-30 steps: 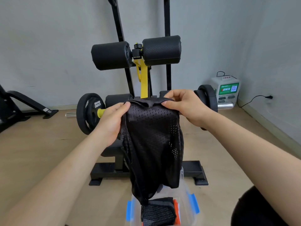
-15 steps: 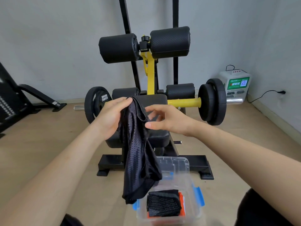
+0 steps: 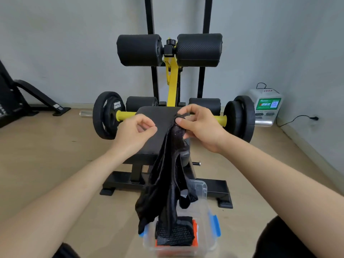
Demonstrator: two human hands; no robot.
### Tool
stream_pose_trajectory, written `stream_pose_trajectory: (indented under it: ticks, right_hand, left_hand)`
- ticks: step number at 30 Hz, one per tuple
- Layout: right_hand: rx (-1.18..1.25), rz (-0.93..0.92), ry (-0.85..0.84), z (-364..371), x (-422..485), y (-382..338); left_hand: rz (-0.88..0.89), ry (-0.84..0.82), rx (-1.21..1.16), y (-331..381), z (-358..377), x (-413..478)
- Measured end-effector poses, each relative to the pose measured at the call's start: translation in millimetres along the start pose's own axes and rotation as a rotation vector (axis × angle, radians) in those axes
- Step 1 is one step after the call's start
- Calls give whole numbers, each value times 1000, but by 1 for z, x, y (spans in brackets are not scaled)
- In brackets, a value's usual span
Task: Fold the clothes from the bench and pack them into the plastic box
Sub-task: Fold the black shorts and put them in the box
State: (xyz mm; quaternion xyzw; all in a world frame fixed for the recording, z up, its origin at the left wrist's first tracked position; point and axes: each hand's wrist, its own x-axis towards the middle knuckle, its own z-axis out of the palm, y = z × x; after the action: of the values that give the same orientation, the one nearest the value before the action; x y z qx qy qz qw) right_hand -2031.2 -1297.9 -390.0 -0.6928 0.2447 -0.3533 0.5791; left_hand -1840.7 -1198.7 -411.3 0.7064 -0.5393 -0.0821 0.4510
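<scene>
A black mesh garment (image 3: 167,185) hangs in a narrow bunch over the bench seat (image 3: 156,127) and down toward the plastic box (image 3: 204,190). My right hand (image 3: 200,127) pinches its top edge above the seat. My left hand (image 3: 135,133) hovers beside it to the left, fingers curled with thumb near forefinger, holding nothing. The clear box with blue clips stands on the floor in front of the bench. It holds a folded black mesh piece (image 3: 175,235) on top of an orange one (image 3: 194,228).
The bench carries black roller pads (image 3: 199,49) on a yellow post and weight plates (image 3: 104,116) on a yellow bar at both sides. A white machine (image 3: 266,107) with a cable sits by the right wall. Another black frame (image 3: 28,97) stands at left on the wooden floor.
The garment passed from my left hand to my right. One second ago both hands held it spread wide. Now it hangs bunched from the right hand alone, farther right.
</scene>
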Motion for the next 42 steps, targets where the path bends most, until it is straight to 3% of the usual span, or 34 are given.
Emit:
stream_pose_trajectory:
  ticks: [7, 14, 19, 28, 31, 36, 39, 42]
  right_hand:
    - [50, -78, -13, -13, -6, -11]
    - [136, -122, -24, -19, -13, -18]
    - [-77, -200, 286, -38, -15, -17]
    - [-523, -159, 535, -63, -8, -6]
    - [-403, -123, 527, -69, -5, -3]
    - [-311, -64, 451, -85, -1, 8]
    - [-422, -30, 282, -87, 1, 11]
    - [-552, 1, 6, -85, -7, 4]
  left_hand:
    - [-94, -354, -292, 27, 31, -28]
    - [-148, -230, -345, 32, 49, -26]
    - [-182, -359, -501, 34, 38, -17]
    - [-160, -817, -199, 14, 23, -18]
    - [-203, -894, -117, -2, 25, -20]
    - [-289, -755, -164, -13, 22, -16]
    - [-329, -661, -329, -15, 20, -15]
    - [-351, -563, -440, -17, 20, -12]
